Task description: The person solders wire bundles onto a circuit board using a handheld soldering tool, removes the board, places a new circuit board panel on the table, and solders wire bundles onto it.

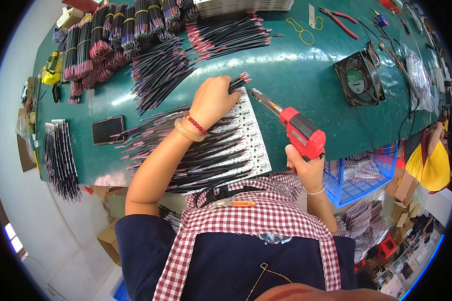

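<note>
My left hand [216, 98] is closed around a small bunch of black wires [241, 81] with red and white tips, at the upper end of a white circuit board panel [258, 150]. In my right hand [308, 170] is a red soldering gun [302, 133], gripped by its handle. Its metal tip points up and left, near the wire ends and the panel's top corner; whether it touches anything is too small to tell. Many black wires [206, 158] lie across the panel and stick out to its left. Part of them is hidden under my left forearm.
Loose wires [160, 72] and banded wire bundles [115, 25] lie at the back left. A phone [108, 130] and wired strips [60, 155] are at left. A black fan [359, 79] and red pliers [340, 22] are at right. A blue crate [336, 193] stands below the table edge.
</note>
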`<move>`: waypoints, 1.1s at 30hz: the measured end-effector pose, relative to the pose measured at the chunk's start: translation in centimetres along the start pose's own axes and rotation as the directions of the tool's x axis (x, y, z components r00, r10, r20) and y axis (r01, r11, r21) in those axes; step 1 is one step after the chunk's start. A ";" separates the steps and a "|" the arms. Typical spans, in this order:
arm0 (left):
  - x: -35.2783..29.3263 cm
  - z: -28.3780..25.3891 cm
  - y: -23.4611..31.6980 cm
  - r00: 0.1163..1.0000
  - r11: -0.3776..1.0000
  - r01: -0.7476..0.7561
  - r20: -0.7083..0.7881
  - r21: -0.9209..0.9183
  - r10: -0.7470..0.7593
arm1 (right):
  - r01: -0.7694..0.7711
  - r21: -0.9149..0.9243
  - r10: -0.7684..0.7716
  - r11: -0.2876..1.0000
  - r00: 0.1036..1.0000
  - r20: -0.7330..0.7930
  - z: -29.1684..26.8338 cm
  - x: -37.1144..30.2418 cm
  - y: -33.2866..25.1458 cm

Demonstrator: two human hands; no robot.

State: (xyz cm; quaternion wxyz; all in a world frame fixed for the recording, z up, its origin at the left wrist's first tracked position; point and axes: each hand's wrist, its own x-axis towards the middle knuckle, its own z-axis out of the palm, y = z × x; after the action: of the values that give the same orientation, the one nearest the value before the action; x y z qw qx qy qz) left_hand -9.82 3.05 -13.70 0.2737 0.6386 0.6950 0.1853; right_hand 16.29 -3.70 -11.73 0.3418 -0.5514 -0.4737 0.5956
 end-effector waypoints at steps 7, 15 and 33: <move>0.1 0.1 -0.1 0.999 0.999 -0.023 -0.025 -0.023 0.023 | 0.105 -0.176 -0.113 0.979 0.993 -0.038 -0.1 0.3 1.2; 0.1 0.2 -0.2 0.999 0.998 -0.032 -0.030 -0.045 0.031 | 0.088 -0.197 -0.106 0.976 0.991 -0.083 -0.7 0.2 1.8; 0.3 0.6 -0.8 0.998 0.998 -0.047 -0.037 -0.031 0.045 | 0.435 -0.404 -0.429 0.805 0.896 0.110 0.4 1.1 -1.9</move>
State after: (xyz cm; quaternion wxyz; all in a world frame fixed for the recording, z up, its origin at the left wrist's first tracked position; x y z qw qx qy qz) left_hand -10.09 3.17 -14.76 0.2668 0.6465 0.6819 0.2143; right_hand 15.47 -2.20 -10.35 0.3390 -0.4855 -0.7052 0.3901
